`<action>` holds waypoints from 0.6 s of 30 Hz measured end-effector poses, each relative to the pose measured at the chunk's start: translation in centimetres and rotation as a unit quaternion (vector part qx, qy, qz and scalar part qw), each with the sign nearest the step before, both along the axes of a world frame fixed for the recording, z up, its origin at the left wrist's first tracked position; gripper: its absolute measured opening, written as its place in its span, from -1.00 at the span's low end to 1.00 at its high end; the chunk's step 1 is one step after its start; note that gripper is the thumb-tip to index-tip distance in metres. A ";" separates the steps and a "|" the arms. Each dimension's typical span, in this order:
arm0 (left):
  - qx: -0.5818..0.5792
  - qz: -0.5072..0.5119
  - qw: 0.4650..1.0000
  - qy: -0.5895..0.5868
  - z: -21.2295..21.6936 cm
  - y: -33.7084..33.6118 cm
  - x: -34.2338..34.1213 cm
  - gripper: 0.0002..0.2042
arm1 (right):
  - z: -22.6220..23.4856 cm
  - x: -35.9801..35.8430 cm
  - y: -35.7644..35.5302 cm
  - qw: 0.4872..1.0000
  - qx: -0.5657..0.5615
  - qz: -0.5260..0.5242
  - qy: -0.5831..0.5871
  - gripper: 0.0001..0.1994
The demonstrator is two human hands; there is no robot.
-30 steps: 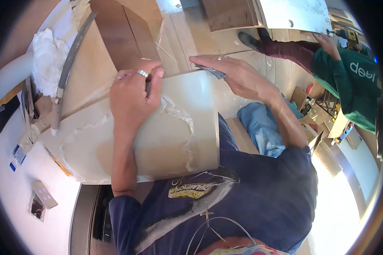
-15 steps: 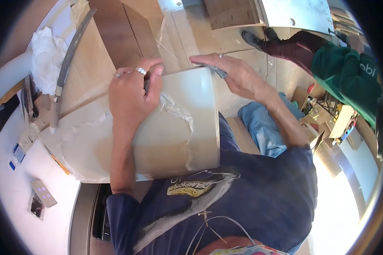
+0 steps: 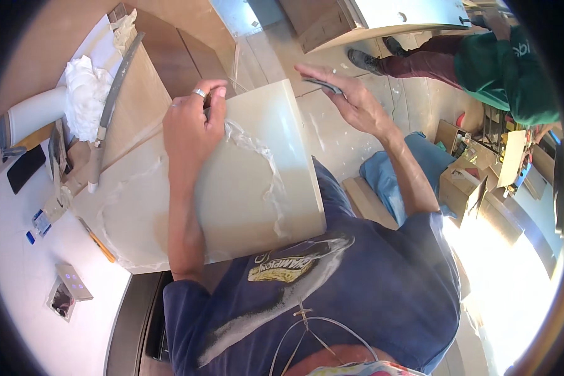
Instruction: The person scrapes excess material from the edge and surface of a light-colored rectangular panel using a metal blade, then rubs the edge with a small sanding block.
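A pale beige panel (image 3: 244, 188) with wrinkled whitish strips lies across in front of me, one end beside my body. At its far edge is my left hand (image 3: 191, 128), a ring on it, with thumb and curled fingers closed over the edge; the fingertips are partly hidden. My right hand (image 3: 357, 106) is in the air beyond the panel's right end, apart from it. Between its stretched fingers and thumb it holds a thin dark grey sheet (image 3: 324, 85) that looks like sandpaper.
On the left are a white crumpled cloth (image 3: 88, 97), a grey tube (image 3: 111, 106), a dark phone (image 3: 26, 169) and an orange-handled knife (image 3: 97, 240). A blue bag (image 3: 401, 172) and cardboard box (image 3: 462, 188) stand right. Another person (image 3: 482, 69) works at the far right.
My right hand with the grey sheet has moved off the panel's right edge, outward to the right. The left hand stays on the far edge. The whole view has shifted slightly.
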State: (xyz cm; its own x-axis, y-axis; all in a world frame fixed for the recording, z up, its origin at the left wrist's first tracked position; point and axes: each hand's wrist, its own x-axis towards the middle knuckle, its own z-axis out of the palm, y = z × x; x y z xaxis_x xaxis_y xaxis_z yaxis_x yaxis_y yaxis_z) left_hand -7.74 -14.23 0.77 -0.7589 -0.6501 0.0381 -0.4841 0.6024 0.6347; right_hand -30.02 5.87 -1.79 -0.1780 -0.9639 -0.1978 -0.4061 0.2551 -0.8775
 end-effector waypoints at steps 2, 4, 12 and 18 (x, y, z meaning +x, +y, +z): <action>0.000 0.008 1.000 -0.003 0.0 0.1 0.1 -0.86 | 0.0 1.0 -0.8 0.995 -0.098 -0.034 0.000 -0.22; 0.005 0.001 1.000 -0.004 0.0 0.1 -0.2 -0.85 | -0.4 1.8 -1.5 0.994 -0.108 -0.017 0.004 -0.20; -0.003 -0.007 1.000 -0.031 -1.7 -0.7 0.2 -0.79 | -4.2 2.6 3.0 0.984 -0.016 -0.177 -0.027 -0.48; -0.070 -0.027 0.997 -0.026 -3.4 -1.4 0.0 -0.64 | -4.0 7.4 12.7 0.901 -0.017 -0.432 -0.012 -0.73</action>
